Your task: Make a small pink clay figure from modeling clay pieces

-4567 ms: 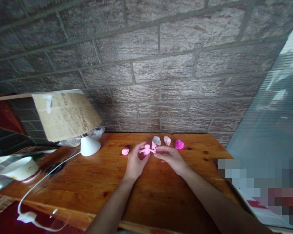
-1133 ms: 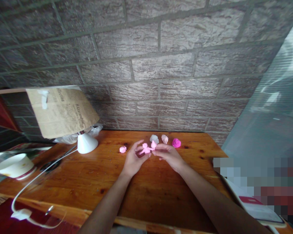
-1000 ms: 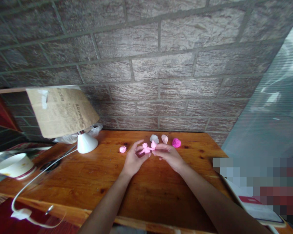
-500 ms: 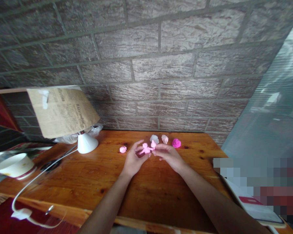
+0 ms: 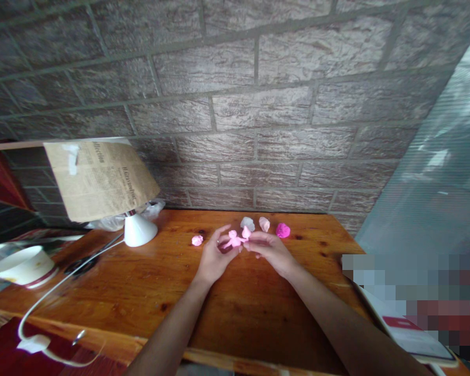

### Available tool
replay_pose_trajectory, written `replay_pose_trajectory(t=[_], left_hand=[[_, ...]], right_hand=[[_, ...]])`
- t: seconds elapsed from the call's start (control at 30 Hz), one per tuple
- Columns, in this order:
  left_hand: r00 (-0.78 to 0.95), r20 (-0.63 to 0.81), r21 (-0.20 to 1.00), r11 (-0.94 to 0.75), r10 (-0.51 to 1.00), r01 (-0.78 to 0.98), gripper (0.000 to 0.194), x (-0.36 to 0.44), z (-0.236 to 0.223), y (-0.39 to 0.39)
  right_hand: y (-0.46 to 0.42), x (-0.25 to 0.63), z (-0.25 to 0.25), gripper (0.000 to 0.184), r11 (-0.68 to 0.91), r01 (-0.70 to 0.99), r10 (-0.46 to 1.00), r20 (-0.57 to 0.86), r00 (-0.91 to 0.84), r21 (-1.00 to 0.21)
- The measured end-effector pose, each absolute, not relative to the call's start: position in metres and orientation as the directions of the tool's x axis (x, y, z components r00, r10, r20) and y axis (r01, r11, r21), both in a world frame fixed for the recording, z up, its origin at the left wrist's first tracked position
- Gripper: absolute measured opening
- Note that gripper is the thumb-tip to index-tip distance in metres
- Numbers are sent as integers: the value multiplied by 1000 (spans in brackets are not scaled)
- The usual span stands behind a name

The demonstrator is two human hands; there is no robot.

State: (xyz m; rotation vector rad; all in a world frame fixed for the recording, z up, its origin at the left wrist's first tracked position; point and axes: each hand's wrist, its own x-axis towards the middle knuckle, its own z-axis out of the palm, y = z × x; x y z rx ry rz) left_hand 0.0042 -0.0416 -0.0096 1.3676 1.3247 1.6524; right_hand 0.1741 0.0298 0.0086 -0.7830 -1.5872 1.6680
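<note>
Between my two hands, just above the wooden table [image 5: 160, 282], is a small pink clay figure [image 5: 234, 239] with a round head and thin arms. Fingers and thumb of my left hand [image 5: 215, 254] are closed around its left side and lower part. My right hand [image 5: 272, 250] pinches its right side, where a pink pointed piece [image 5: 246, 232] rises beside the fingertips. Behind the hands lie a white lump [image 5: 248, 223], a pale pink lump [image 5: 264, 224] and a bright magenta lump [image 5: 283, 230]. Left of my left hand sits a light pink lump [image 5: 197, 240].
A lamp with a white base [image 5: 140, 231] and printed paper shade [image 5: 105, 180] stands at the left. Its white cord [image 5: 72, 274] runs past black scissors [image 5: 82, 265] and a paper bowl [image 5: 22, 266]. A brick wall [image 5: 235, 146] rises behind the table; a tablet-like device [image 5: 411, 334] lies at right.
</note>
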Motion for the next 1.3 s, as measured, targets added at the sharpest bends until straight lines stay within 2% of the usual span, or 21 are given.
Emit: replay_pose_trajectory(t=[0.67,1.3], left_hand=[[-289,349,937,-329,891,118,64,4,-9,-41],[-331,372,928,-347,867,134,64,1,-9,-39]], right_hand=[[29,175,11,38,28,-48,795,51,-605,-998],[30,178,13,42,-18,-13,799,-7,-601,-1000]])
